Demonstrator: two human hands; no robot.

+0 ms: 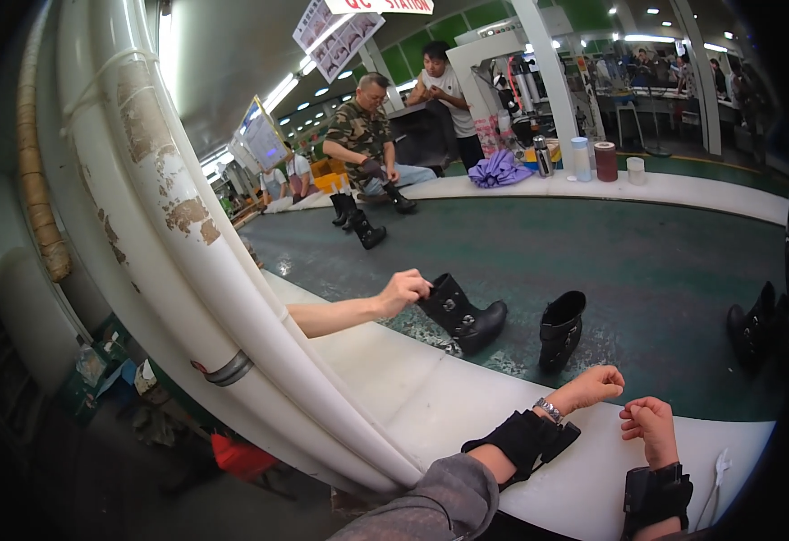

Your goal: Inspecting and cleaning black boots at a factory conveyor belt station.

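My left hand [590,388] reaches in above the white table edge [503,410], its fingers curled together. No object shows in it. Facing it across a small gap, my right hand [652,427] has its fingers bent inward, also with nothing visible between them. Just beyond my left hand stands a black buckled boot [561,332], upright on the green conveyor belt [651,261]. To its left, another person's hand [403,293] grips the top of a second black boot [465,316], which leans. White-handled snips [718,478] lie on the table right of my right wrist.
Thick white pipes [223,270] curve down close on my left. More black boots stand at the belt's right end [755,325] and far left [367,230]. Across the belt, a seated person [363,135] handles a boot; a purple bundle [500,169] and cups [605,162] line the far ledge.
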